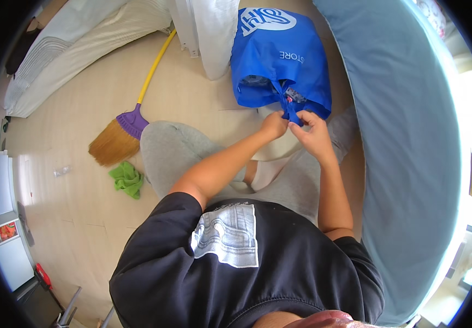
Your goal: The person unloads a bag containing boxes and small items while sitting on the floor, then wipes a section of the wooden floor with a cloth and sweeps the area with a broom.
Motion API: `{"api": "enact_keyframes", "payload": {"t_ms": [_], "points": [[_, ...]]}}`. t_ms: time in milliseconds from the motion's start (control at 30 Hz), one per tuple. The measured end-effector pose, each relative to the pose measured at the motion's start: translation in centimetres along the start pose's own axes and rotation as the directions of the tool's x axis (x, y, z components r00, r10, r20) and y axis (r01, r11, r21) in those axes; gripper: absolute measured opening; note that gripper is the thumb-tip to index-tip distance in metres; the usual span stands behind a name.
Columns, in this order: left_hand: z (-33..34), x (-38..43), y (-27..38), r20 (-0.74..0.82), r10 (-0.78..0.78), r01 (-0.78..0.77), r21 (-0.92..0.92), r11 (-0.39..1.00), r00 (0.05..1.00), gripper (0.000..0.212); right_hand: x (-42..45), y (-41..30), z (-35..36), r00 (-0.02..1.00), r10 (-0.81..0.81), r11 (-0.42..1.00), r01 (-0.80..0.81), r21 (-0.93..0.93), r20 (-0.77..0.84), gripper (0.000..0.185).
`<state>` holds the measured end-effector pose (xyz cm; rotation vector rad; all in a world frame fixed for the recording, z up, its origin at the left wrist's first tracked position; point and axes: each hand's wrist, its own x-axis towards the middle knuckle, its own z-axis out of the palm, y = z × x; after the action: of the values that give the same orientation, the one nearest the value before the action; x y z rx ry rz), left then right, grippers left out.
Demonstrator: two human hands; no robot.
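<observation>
A blue reusable shopping bag (256, 55) with white printing lies on the floor in front of me, its opening facing me. Its handles are drawn together in a knot or twist. My left hand (275, 125) is closed around one part of the blue handles. With thumb and fingers, my right hand (313, 132) pinches another part just beside it. Through gaps at the bag's mouth some packed contents (295, 95) show, among them something in clear plastic; most of them are hidden.
A broom with a purple head (133, 123) and yellow handle lies left of my bent knee. A crumpled green cloth (127, 180) is on the floor below its bristles. A bed or mattress in a blue-grey cover (404, 164) runs along my right. White fabric (215, 41) hangs beside the bag.
</observation>
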<state>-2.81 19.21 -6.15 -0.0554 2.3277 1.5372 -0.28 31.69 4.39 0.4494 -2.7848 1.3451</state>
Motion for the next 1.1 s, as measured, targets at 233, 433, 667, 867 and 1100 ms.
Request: {"api": "enact_keyframes", "payload": {"t_ms": [233, 433, 667, 867, 1100], "points": [[-2.9, -2.9, 0.1, -0.093, 0.011, -0.05, -0.428, 0.902, 0.996, 0.027, -3.3, 2.6, 0.2, 0.929, 0.363, 0.916, -0.371, 0.156, 0.076, 0.016], [-0.4, -3.2, 2.4, -0.051, 0.109, -0.091, 0.275, 0.957, 0.993, 0.043, -2.5, 3.5, -0.6, 0.966, 0.255, 0.856, -0.207, 0.474, -0.039, 0.013], [2.8, 2.2, -2.5, -0.313, 0.58, -0.549, 0.189, 0.814, 0.752, 0.038, 4.9, -1.4, 3.0, 0.955, -0.085, 0.99, 0.112, -0.081, 0.284, 0.018], [3.0, 2.1, -1.6, -0.361, 0.135, -0.205, -0.162, 0.965, 0.923, 0.027, 9.2, 0.7, 5.8, 0.88, -0.073, 0.836, 0.311, -0.452, 0.469, 0.014], [0.6, 1.6, -0.4, 0.148, -0.299, 0.305, -0.746, 0.592, 0.943, 0.044, 11.7, 2.6, 7.1, 0.91, -0.128, 0.824, 0.319, -0.468, 0.394, 0.012]]}}
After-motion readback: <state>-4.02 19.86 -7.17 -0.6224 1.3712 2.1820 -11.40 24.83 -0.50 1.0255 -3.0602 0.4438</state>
